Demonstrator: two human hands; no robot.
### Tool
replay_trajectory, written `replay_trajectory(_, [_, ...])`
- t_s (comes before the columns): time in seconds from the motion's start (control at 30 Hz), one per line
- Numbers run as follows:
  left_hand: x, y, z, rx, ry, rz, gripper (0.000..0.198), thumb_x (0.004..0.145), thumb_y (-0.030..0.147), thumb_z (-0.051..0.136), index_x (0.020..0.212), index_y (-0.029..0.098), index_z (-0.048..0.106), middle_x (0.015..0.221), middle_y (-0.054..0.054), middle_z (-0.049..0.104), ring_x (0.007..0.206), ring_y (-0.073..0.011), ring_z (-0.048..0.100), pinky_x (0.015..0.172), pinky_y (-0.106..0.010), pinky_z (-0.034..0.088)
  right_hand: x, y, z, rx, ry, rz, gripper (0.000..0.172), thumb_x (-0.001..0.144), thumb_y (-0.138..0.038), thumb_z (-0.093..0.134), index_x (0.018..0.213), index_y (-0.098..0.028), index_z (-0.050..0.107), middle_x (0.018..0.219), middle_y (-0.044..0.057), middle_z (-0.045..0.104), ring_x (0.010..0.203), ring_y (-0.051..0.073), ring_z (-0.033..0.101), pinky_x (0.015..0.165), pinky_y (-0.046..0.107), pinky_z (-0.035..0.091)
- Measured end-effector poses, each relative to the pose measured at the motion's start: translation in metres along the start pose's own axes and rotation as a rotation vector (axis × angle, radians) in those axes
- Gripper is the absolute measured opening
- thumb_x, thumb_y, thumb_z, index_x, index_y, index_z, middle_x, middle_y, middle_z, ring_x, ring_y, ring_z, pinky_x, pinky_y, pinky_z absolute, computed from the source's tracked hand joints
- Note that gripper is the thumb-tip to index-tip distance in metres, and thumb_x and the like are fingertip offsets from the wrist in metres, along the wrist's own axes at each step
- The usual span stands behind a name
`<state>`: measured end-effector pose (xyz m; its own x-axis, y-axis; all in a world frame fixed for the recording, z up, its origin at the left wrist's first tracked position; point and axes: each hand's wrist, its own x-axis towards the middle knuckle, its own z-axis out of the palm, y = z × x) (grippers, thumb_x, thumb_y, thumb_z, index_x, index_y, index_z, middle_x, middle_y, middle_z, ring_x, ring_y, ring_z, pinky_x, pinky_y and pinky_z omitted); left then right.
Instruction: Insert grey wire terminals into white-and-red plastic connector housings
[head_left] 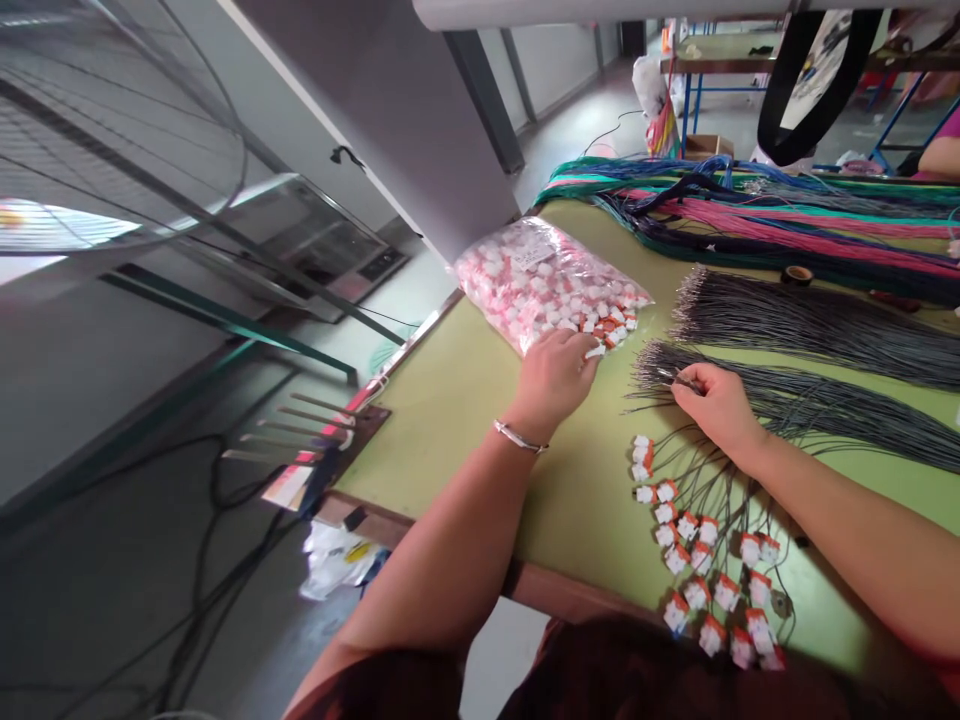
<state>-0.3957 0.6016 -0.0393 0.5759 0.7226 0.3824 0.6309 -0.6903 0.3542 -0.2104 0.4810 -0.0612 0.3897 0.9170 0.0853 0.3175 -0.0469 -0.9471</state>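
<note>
My left hand [559, 372] is at the mouth of a clear plastic bag [536, 270] full of white and orange connectors. Its fingers are closed on a white connector [594, 352]. My right hand [716, 400] pinches the tip end of a black wire [667, 374] at the end of a bundle of black wires [795, 390]. Below the right hand lie several white and orange connectors [697, 592] with black wires fitted to them. A second bundle of black wires [810, 325] lies just beyond the first.
Pink, green and blue wires [735, 215] stretch along the table's far side, near a roll of tape [796, 274]. A grey post [420, 110] rises behind the bag. Metal prongs [300, 430] stick out at the table's left edge. A black strap [814, 90] hangs at upper right.
</note>
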Motion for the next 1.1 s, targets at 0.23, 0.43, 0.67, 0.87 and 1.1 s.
replay_trajectory(0.23, [-0.015,0.031,0.007,-1.037,-0.266,-0.312,0.023,0.081,0.031,0.062,0.095,0.015,0.071,0.057,0.0,0.056,0.05,-0.0078,0.048,0.051,-0.021,0.041,-0.002,-0.003,-0.002,0.0,-0.034,-0.033,0.015,0.064,-0.032,0.057,0.065,-0.018,0.055,0.053,-0.004,0.048,0.048,0.009,0.038,0.046,0.022,0.031])
replay_trajectory(0.43, [-0.016,0.041,0.023,-1.55,-0.417,-0.702,0.017,0.076,0.024,0.071,0.08,0.01,0.063,0.071,-0.003,0.067,0.059,-0.0088,0.064,0.058,-0.018,0.051,-0.006,-0.012,-0.001,-0.03,-0.021,-0.11,0.01,0.063,-0.028,0.053,0.064,-0.018,0.052,0.055,-0.003,0.05,0.051,0.009,0.041,0.049,0.021,0.034])
replay_trajectory(0.67, [-0.016,0.045,0.023,-1.649,-0.481,-0.717,0.011,0.08,0.017,0.067,0.076,0.008,0.062,0.068,-0.004,0.067,0.056,-0.0079,0.064,0.055,-0.014,0.05,-0.008,-0.007,0.001,-0.132,-0.023,-0.182,0.006,0.062,-0.024,0.05,0.064,-0.019,0.052,0.055,-0.003,0.051,0.051,0.009,0.042,0.051,0.021,0.035])
replay_trajectory(0.87, [-0.017,0.047,0.023,-1.646,-0.455,-0.744,0.009,0.079,0.015,0.067,0.083,0.008,0.067,0.067,-0.003,0.067,0.053,-0.007,0.063,0.053,-0.013,0.05,-0.008,-0.004,0.002,-0.269,-0.036,-0.216,0.007,0.065,-0.024,0.05,0.069,-0.019,0.054,0.056,-0.003,0.054,0.05,0.009,0.043,0.051,0.022,0.035])
replay_trajectory(1.1, [-0.019,0.043,0.021,-1.528,-0.459,-0.673,0.022,0.068,0.02,0.078,0.086,0.008,0.071,0.078,-0.007,0.072,0.068,-0.0107,0.067,0.066,-0.018,0.053,-0.008,-0.005,-0.001,-0.515,0.008,-0.266,0.01,0.068,-0.022,0.05,0.075,-0.02,0.057,0.062,0.001,0.062,0.055,0.014,0.053,0.058,0.025,0.04])
